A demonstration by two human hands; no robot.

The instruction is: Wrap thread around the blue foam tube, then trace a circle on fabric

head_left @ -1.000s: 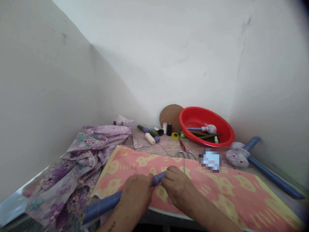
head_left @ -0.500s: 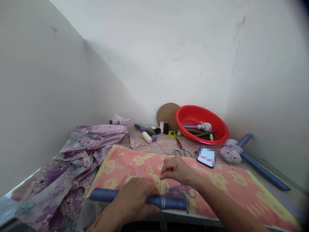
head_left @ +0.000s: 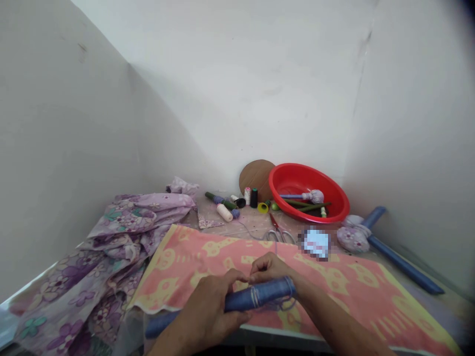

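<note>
Left fingers (head_left: 237,319) clamp the blue roll (head_left: 260,295); right fingers (head_left: 260,272) pinch together beside it. Scissors (head_left: 279,232) lie beyond the pink cloth (head_left: 218,252), near the red basin (head_left: 308,190).

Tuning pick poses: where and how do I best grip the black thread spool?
From above, I'd pinch the upper body of the black thread spool, front and back: it stands upright, and the pink-topped white spool close on its left leaves little finger room there.
</note>
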